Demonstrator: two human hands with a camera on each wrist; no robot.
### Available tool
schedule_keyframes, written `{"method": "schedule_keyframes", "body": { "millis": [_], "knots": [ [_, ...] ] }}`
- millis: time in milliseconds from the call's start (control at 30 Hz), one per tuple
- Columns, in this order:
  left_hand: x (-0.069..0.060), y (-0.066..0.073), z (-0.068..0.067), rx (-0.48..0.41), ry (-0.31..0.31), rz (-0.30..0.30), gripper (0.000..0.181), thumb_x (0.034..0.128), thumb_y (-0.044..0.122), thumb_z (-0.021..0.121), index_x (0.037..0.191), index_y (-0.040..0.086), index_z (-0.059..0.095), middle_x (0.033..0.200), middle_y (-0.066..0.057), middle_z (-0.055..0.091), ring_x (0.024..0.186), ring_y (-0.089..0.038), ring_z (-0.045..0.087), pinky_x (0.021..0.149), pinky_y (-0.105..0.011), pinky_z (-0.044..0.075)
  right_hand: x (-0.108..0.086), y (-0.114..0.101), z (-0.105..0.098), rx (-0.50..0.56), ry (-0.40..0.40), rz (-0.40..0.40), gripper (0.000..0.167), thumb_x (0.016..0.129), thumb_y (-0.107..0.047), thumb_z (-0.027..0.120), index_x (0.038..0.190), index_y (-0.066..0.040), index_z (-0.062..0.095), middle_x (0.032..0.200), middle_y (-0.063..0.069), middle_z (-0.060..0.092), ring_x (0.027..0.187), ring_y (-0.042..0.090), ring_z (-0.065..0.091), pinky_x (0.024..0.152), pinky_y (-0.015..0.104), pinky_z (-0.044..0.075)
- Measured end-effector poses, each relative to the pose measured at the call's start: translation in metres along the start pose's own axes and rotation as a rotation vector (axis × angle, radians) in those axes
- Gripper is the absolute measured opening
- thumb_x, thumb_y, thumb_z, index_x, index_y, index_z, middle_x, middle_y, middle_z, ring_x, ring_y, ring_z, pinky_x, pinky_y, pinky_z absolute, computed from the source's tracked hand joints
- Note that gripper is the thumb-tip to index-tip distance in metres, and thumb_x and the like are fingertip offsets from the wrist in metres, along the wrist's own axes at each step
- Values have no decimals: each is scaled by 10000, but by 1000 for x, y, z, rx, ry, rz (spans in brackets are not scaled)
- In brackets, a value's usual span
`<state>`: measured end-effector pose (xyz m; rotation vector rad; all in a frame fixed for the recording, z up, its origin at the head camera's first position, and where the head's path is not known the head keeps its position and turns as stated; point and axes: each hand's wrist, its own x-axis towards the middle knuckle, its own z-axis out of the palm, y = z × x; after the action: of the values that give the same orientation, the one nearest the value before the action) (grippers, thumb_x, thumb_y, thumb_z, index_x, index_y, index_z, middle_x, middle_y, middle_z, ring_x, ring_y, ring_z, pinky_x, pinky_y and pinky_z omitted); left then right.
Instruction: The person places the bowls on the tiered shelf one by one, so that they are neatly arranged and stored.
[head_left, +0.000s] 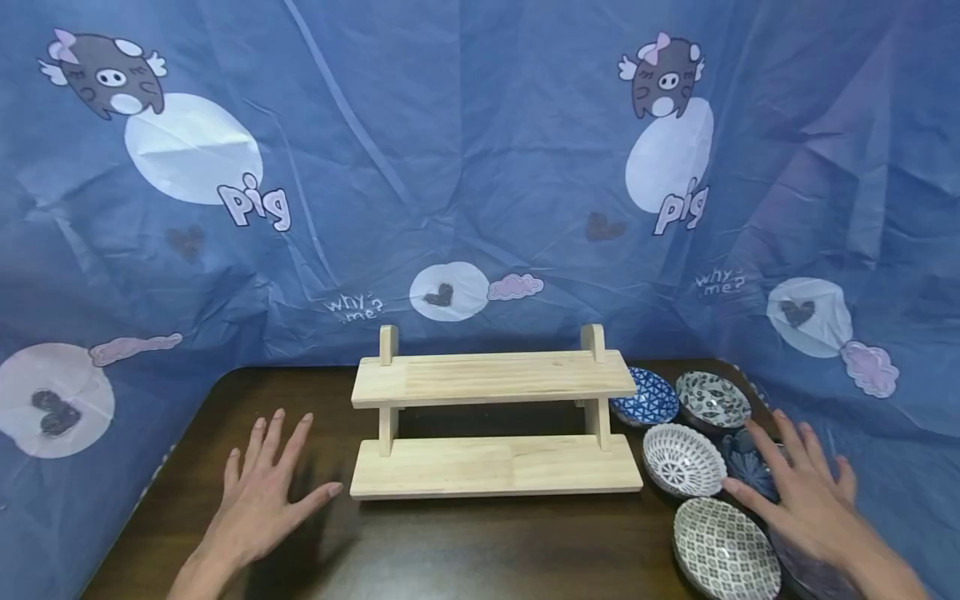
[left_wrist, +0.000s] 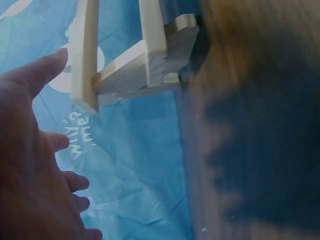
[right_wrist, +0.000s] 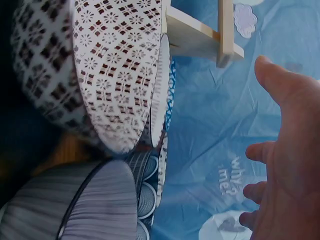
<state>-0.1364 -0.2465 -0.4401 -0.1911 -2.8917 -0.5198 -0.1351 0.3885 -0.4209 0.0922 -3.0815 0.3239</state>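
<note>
A two-tier light wooden shelf [head_left: 495,379] stands in the middle of the table. My left hand [head_left: 258,492] hovers left of it over the tabletop, fingers spread and holding nothing. On the right, my right hand [head_left: 813,500] is spread above several patterned bowls, also holding nothing. These include a blue geometric bowl [head_left: 645,397], a leaf-patterned bowl [head_left: 712,400], a white bowl with dark strokes [head_left: 684,461] and a grid-patterned bowl [head_left: 726,550]. Partly hidden under the right hand are a dark blue bowl [head_left: 742,467] and a purplish striped bowl [right_wrist: 102,205].
The dark brown table [head_left: 420,550] has rounded back corners. Behind it and at both sides hangs a blue cloth [head_left: 480,208] printed with pigs, hearts and lettering. The bowls sit close together near the table's right edge.
</note>
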Motion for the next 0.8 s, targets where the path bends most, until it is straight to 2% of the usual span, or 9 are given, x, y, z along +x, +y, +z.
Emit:
{"method": "schedule_keyframes", "body": {
  "millis": [167,300,433,633,800],
  "knots": [
    [3,0,11,-113,4,-8,1049,833,558,724,1620,200,130,1636,-306,148,1487,-547,129,1059,-780,140,-7,13,0,21,13,36,902,973,-599,505,1608,-93,113,1648,302,-74,1455,620,-76,907,868,74],
    [4,2,18,-176,3,-12,1071,814,526,758,1618,186,137,1616,-324,186,1458,-568,173,1044,-765,184,-11,22,-1,30,22,52,903,975,-581,514,1610,-96,94,1633,339,-9,1415,665,42,877,851,120],
    [5,2,26,-236,2,-5,1057,818,486,770,1615,177,150,1604,-316,229,1431,-575,221,1014,-772,219,-17,28,1,21,32,75,889,968,-581,526,1593,-74,150,1604,372,78,1344,678,188,843,853,182],
    [6,0,38,-323,-30,13,977,856,433,746,1602,129,192,1597,-286,288,1414,-547,281,989,-778,265,-25,43,1,11,-38,161,917,980,-619,468,1559,21,158,1514,455,146,1218,713,269,775,845,251],
    [7,0,44,-387,-58,-1,961,878,418,727,1603,109,178,1605,-293,270,1426,-552,271,1026,-763,276,-33,56,3,8,-70,190,920,985,-619,456,1523,79,193,1459,454,220,1167,709,338,732,830,316]
  ]
}}
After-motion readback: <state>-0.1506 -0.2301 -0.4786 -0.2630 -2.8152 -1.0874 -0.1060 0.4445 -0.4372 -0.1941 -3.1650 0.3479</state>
